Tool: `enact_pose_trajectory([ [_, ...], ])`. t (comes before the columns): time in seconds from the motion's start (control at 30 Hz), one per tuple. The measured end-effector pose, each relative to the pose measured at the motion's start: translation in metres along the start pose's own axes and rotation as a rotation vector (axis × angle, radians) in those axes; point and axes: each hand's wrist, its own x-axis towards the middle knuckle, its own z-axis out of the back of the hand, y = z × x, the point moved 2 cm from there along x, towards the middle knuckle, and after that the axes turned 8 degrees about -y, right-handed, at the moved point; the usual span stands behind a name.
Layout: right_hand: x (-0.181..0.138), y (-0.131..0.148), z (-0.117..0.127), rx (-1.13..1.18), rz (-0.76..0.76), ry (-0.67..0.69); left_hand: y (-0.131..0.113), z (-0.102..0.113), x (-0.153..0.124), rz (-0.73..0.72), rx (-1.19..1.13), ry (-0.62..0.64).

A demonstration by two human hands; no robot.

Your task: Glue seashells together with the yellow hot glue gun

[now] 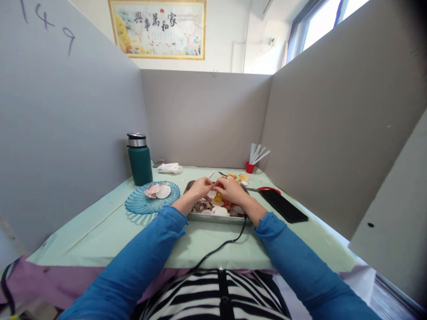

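My left hand (201, 187) and my right hand (230, 190) meet over a metal tray (218, 218), fingers pinched close together. A thin white stick (211, 175) pokes up from the fingers of my left hand. Whatever my right fingertips grip is too small and covered to make out. Below both hands, the tray holds many seashells (220, 211), white, brown, yellow and reddish. On the left, a blue scalloped plate (133, 204) carries a few shells (163, 191), one of them flat and white.
A green bottle (140, 164) stands behind the plate. White crumpled plastic (170, 168), yellow and orange pieces (243, 178) and a red cup (250, 167) of translucent sticks (256, 154) lie farther back. Right of the tray are red-handled scissors (271, 190) and a black phone (283, 206). A black cord (227, 242) crosses the front.
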Motion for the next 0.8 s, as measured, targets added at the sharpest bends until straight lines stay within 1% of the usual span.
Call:
enact_pose_trajectory([
  [0.3,-0.0006,0.0013,0.0016,-0.009,0.025,0.019,0.0066,-0.0018,0.0069,-0.048,0.048,-0.004],
  [0.8,0.0005,-0.0018,-0.0005,0.016,0.019,0.004,0.0041,-0.0018,0.0046,-0.081,0.063,-0.004],
])
